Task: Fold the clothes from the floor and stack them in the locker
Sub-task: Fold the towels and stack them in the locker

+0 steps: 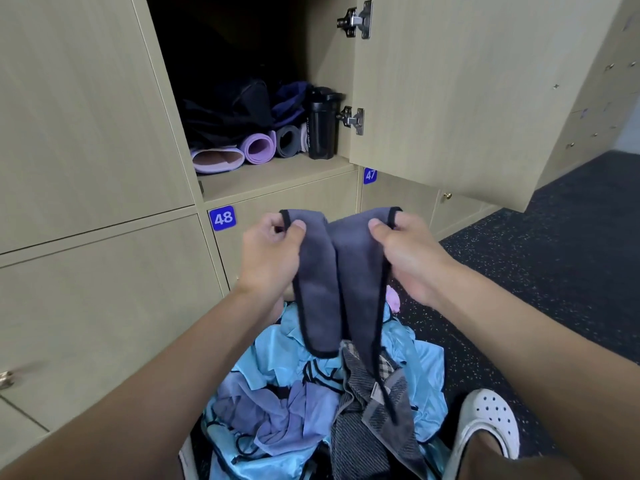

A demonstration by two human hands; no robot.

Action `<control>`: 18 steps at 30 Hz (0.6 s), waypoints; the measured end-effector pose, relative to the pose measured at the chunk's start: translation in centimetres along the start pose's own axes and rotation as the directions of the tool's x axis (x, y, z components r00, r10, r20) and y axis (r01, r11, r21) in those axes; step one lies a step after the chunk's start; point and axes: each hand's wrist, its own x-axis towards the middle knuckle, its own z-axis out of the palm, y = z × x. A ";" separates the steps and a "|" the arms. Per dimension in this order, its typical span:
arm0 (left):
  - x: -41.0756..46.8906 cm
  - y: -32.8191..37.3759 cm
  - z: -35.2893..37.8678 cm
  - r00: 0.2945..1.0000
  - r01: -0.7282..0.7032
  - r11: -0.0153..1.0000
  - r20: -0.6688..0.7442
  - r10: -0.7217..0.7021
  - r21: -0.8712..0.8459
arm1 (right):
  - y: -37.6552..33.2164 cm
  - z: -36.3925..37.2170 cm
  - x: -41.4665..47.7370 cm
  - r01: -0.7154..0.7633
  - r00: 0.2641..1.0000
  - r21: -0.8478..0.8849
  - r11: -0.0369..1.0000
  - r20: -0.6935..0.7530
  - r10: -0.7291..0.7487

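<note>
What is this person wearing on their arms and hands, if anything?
Nothing that shows. The left arm and right arm are bare right to the picture's edge, with no sleeves in sight. The left hand and right hand have no gloves, and no watch, bracelet or ring shows.

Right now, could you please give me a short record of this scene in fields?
Held: grey cloth, black-edged, hanging doubled
Hands: left hand pinches one top corner, right hand the other
Floor: clothes pile of light blue, lavender and grey checked pieces
Locker: locker open, with rolled items and black bottle inside
</note>
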 end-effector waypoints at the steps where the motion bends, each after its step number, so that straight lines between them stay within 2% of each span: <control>1: 0.6 0.0 -0.5 0.998 0.012 1.000 -0.057 -0.012 0.008 | -0.1 -0.5 0.4 -0.021 0.998 -0.013 1.000 -0.061 0.020; 4: 1.8 0.2 -1.8 0.983 0.073 0.997 -0.169 -0.072 0.002 | -0.3 -2.2 1.0 -0.085 0.985 0.036 0.996 -0.146 0.089; 5: 2.1 0.3 -2.2 0.979 0.091 0.996 -0.181 -0.092 -0.012 | -0.5 -2.7 1.1 -0.102 0.988 0.096 0.990 -0.105 0.112; 7: 2.8 0.5 -3.0 0.980 0.098 0.995 -0.172 -0.100 -0.020 | -0.9 -3.4 0.6 -0.118 0.992 0.167 0.979 0.069 0.108; 9: 3.2 0.8 -3.8 0.992 0.087 0.996 -0.089 -0.087 -0.012 | -1.1 -3.6 0.3 -0.095 0.981 0.099 0.991 0.179 0.076; 10: 3.3 1.0 -4.1 0.996 0.078 0.997 -0.032 -0.078 -0.005 | -1.0 -3.6 0.4 -0.068 0.985 0.055 0.996 0.161 0.058; 12: 3.5 1.1 -4.7 0.997 0.062 0.998 0.045 -0.063 0.026 | -0.8 -3.8 0.7 -0.009 0.999 -0.009 1.000 0.035 0.010; 15: 3.8 1.2 -5.7 0.999 0.010 0.996 0.051 -0.014 0.091 | -0.5 -4.5 1.4 0.048 0.987 -0.090 0.995 -0.150 -0.061; 18: 4.2 1.4 -6.9 0.999 -0.049 0.982 0.027 0.045 0.181 | -0.5 -5.5 2.1 0.025 0.975 -0.017 1.000 -0.222 -0.028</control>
